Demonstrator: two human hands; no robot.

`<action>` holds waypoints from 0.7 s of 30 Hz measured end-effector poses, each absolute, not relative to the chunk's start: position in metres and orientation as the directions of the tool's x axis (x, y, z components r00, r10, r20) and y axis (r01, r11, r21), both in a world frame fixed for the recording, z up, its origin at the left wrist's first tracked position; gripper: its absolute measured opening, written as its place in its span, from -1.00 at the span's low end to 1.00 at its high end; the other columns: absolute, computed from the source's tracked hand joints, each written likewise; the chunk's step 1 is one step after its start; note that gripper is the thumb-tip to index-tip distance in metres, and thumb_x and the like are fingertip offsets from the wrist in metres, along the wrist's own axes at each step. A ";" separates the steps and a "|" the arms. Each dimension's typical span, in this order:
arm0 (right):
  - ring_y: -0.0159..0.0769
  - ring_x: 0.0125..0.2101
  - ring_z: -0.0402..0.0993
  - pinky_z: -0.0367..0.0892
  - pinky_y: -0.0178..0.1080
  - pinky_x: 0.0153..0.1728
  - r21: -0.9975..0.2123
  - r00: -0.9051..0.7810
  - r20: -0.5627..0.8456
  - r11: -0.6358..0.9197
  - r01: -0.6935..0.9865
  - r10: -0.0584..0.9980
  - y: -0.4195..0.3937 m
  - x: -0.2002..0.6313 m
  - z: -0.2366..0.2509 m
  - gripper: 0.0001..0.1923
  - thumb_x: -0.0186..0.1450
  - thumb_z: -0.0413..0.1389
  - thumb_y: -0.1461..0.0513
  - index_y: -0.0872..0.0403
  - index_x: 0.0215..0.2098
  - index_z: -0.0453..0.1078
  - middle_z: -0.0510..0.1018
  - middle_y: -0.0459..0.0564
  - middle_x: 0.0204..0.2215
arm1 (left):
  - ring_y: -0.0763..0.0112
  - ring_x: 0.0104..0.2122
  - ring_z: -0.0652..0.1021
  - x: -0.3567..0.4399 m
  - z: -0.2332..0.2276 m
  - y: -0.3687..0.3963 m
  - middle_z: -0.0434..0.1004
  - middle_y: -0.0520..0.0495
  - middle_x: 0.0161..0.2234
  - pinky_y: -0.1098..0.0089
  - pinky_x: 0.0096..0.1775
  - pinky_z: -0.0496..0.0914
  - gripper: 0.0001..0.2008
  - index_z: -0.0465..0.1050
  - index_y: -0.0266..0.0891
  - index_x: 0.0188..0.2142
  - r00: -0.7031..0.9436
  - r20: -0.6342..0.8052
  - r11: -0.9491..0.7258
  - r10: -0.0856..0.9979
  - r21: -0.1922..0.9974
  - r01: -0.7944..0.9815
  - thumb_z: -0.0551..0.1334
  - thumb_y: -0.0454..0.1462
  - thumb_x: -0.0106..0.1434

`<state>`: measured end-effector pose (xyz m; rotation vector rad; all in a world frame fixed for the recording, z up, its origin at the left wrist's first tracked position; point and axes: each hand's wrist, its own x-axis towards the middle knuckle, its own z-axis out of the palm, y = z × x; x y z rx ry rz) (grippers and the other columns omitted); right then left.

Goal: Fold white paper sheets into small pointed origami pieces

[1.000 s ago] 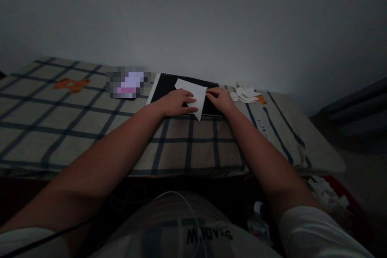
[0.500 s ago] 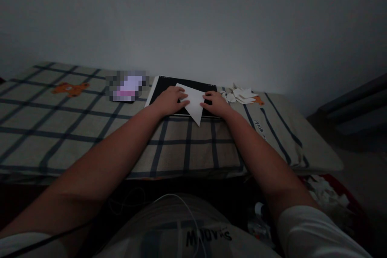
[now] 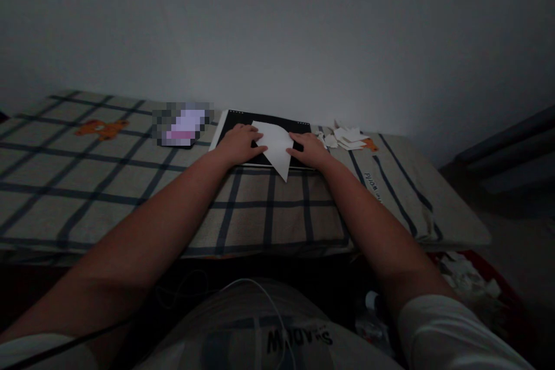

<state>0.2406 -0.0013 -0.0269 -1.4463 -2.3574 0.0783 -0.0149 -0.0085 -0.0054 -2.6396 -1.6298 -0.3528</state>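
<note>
A white sheet of folded paper (image 3: 277, 141) lies over a black spiral-holed notebook (image 3: 240, 118), with one pointed corner hanging past the notebook's near edge. Its far edge bows upward in a curve. My left hand (image 3: 243, 143) grips the paper's left side, thumb and fingers apart along the edge. On the opposite side, my right hand (image 3: 307, 149) has its fingertips and thumb on the right edge. The undersides of both hands and the paper's fold lines are hidden.
A checked cloth (image 3: 286, 225) covers the table. To the left lies a blurred phone (image 3: 186, 127); paper scraps (image 3: 349, 137) sit at right. Below are a red container of crumpled paper (image 3: 466, 277), a clear bottle (image 3: 372, 324) and a white cable (image 3: 260, 284). A wall rises behind.
The paper's far edge has gone from straight to curved. My left fingers have drawn slightly left, uncovering more of the paper. The right hand has barely shifted.
</note>
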 end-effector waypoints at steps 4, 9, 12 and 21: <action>0.10 0.22 0.31 0.23 0.15 0.23 -0.228 -0.403 0.281 0.468 0.854 0.871 -0.004 0.239 -0.024 -0.36 0.33 0.16 0.11 0.09 0.35 0.27 0.45 0.12 0.24 | 0.05 0.20 0.34 -0.015 -0.006 -0.009 0.37 -0.14 0.25 0.14 0.20 0.25 -0.44 0.46 -0.14 0.19 0.412 0.209 -0.442 0.887 0.122 0.889 0.12 0.07 0.34; 0.07 0.11 0.38 0.27 0.14 0.17 -0.244 -0.395 0.316 0.477 0.844 0.862 -0.009 0.234 -0.017 -0.32 0.31 0.18 0.16 0.04 0.37 0.24 0.53 0.14 0.13 | 0.01 0.22 0.33 -0.016 -0.007 -0.010 0.28 -0.20 0.29 0.11 0.22 0.25 -0.42 0.43 -0.17 0.22 0.392 0.248 -0.437 0.886 0.164 0.884 0.18 0.05 0.32; -0.06 -0.07 0.48 0.36 0.05 0.07 -0.378 -0.355 0.302 0.453 0.807 0.885 -0.009 0.233 -0.014 -0.35 0.30 0.14 0.22 0.05 0.36 0.26 0.62 0.09 -0.07 | 0.02 0.22 0.33 -0.016 -0.008 -0.010 0.27 -0.20 0.28 0.10 0.22 0.27 -0.43 0.42 -0.15 0.22 0.390 0.265 -0.442 0.882 0.179 0.879 0.20 0.04 0.32; -0.28 -0.36 0.48 0.48 -0.16 -0.20 -0.770 -0.089 0.371 0.360 0.526 0.924 0.002 0.238 -0.017 -0.05 0.25 0.16 0.23 0.01 0.50 -0.19 0.62 -0.03 -0.25 | 0.07 0.20 0.39 -0.017 -0.008 0.000 0.31 -0.32 0.26 0.13 0.22 0.28 -0.27 0.13 -0.28 0.37 0.134 0.446 -0.370 0.885 0.501 0.782 0.27 -0.10 0.30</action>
